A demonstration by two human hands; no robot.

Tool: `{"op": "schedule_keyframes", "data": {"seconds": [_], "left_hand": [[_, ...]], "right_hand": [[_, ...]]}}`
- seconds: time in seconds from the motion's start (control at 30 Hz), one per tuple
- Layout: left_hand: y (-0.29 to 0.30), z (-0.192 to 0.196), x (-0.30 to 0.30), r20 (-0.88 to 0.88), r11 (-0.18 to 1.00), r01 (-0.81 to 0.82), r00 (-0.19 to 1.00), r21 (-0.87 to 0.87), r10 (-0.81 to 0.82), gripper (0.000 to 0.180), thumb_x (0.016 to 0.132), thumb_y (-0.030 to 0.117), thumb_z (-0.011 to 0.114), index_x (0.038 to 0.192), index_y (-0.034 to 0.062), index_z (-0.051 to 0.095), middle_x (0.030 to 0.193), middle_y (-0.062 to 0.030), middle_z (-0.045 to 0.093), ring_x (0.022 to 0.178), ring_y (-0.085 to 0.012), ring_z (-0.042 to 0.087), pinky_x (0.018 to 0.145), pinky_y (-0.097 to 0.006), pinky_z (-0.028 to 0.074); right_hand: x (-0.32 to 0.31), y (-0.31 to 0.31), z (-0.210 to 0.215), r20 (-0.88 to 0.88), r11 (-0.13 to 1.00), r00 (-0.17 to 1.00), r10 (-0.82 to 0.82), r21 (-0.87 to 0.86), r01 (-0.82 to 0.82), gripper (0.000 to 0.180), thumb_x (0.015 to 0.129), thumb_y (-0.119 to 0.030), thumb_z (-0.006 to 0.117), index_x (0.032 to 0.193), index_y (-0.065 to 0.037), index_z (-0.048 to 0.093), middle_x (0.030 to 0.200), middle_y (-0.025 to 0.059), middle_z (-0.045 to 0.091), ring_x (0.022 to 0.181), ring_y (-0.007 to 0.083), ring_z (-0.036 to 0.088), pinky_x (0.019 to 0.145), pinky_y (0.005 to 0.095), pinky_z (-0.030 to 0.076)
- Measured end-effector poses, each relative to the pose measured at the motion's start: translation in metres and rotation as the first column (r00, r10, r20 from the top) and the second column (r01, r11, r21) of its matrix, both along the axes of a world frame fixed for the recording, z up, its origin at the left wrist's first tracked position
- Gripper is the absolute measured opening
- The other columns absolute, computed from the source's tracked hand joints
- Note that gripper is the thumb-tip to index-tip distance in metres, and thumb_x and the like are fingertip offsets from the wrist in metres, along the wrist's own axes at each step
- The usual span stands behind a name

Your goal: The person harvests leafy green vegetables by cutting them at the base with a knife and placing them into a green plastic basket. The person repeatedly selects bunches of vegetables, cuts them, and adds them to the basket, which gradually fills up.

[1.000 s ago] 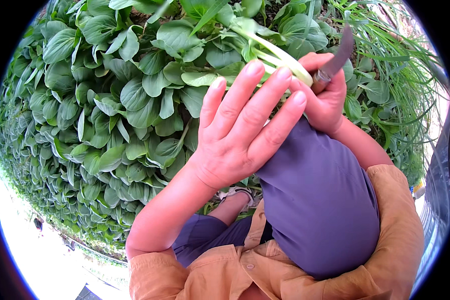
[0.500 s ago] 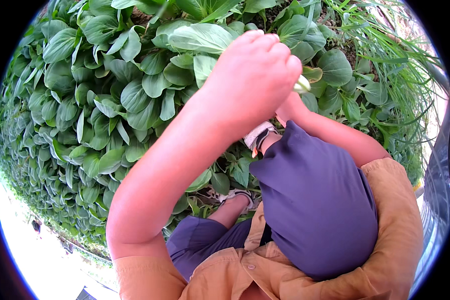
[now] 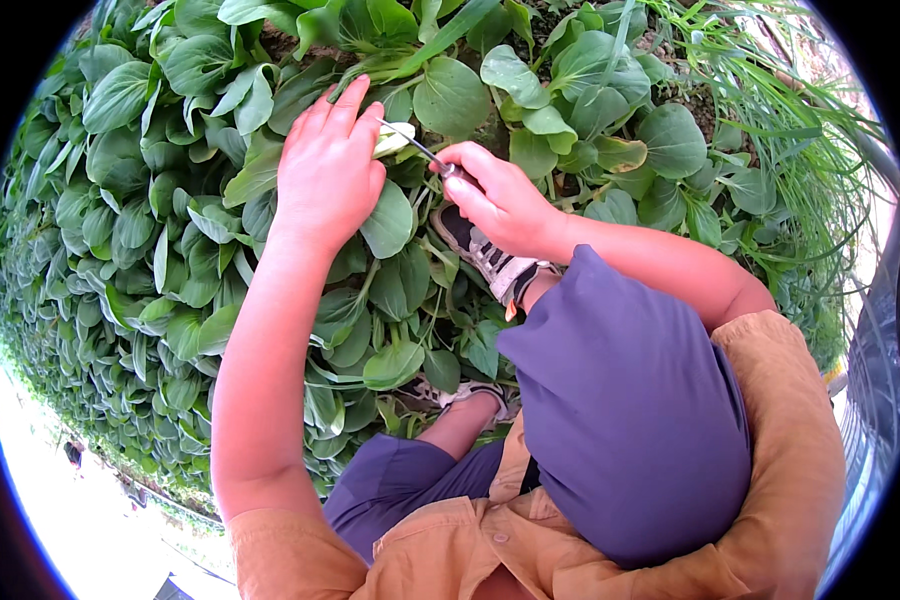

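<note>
- Leafy greens bed [image 3: 150, 230] across upper and left of frame: dense broad-leaf plants w/ pale stalks, packed edge to edge.
- Left hand [image 3: 328, 170] upper centre-left, back up, fingers together and pointing up-frame, pressed onto a plant; palm side hidden, so can't tell how tight the hold is.
- Pale stalk base [image 3: 392, 140] showing just right of left-hand fingers, touching them.
- Right hand [image 3: 500, 200] upper centre, curled shut round a knife [image 3: 420, 150] handle; handle mostly hidden in fist.
- Knife blade thin, grey, angled up-left from fist, tip at the pale stalk base beside left hand.
- Hands near each other, not touching; blade spans the gap.
- Sneaker [image 3: 480, 250] grey/black w/ white sole, just below right hand, among leaves.
- Second sneaker [image 3: 470, 395] lower centre, partly under leaves.
- Purple shorts [image 3: 620, 430] over raised knee, right of centre, large in frame.
- Orange shirt sleeves [image 3: 790, 480] along lower edge and lower right.
- Thin grassy blades [image 3: 770, 120] upper right, beside the broad-leaf plants.
- Bright pale ground [image 3: 60, 500] lower left, beyond bed edge.
</note>
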State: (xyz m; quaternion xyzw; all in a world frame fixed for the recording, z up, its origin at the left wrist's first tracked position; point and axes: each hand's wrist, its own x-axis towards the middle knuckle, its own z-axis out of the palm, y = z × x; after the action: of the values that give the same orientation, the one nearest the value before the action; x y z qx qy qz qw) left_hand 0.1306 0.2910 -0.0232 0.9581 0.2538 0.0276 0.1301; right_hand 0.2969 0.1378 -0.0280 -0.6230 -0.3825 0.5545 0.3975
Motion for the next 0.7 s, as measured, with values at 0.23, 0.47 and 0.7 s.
{"op": "schedule_keyframes", "data": {"seconds": [0.23,0.47,0.7], "left_hand": [[-0.002,-0.006,0.001,-0.006,0.997,-0.05,0.999,0.055,0.051,0.043,0.074,0.012,0.062,0.115,0.0024,0.062,0.134,-0.0105,0.055,0.116,-0.0324,0.055,0.102,-0.043,0.042],[0.003,-0.011,0.0,-0.007,0.995,-0.089,0.996,0.053,0.09,0.046,0.073,0.012,0.061,0.118,0.0015,0.06,0.131,-0.0118,0.057,0.115,-0.0324,0.056,0.101,-0.043,0.043],[0.005,-0.014,-0.002,-0.041,0.994,-0.106,0.993,0.02,0.107,0.049,0.077,0.013,0.058,0.125,0.0028,0.057,0.134,-0.0132,0.055,0.118,-0.0351,0.054,0.103,-0.044,0.042]], "right_hand": [[0.015,0.035,-0.068,0.117,0.911,0.968,-0.221,-0.329,0.248,0.028,0.1,-0.03,0.048,0.107,-0.004,0.053,0.081,0.0106,0.059,0.07,0.0258,0.058,0.066,0.0372,0.049],[0.013,0.044,-0.091,-0.196,0.873,0.915,-0.352,-0.421,0.246,0.032,0.101,-0.039,0.047,0.109,-0.009,0.056,0.083,-0.0006,0.057,0.065,0.008,0.053,0.05,0.0242,0.043],[0.008,0.056,-0.095,-0.409,0.86,0.802,-0.435,-0.451,0.237,0.026,0.103,-0.032,0.043,0.102,-0.008,0.053,0.076,-0.0013,0.052,0.061,0.008,0.048,0.052,0.0228,0.043]]}}
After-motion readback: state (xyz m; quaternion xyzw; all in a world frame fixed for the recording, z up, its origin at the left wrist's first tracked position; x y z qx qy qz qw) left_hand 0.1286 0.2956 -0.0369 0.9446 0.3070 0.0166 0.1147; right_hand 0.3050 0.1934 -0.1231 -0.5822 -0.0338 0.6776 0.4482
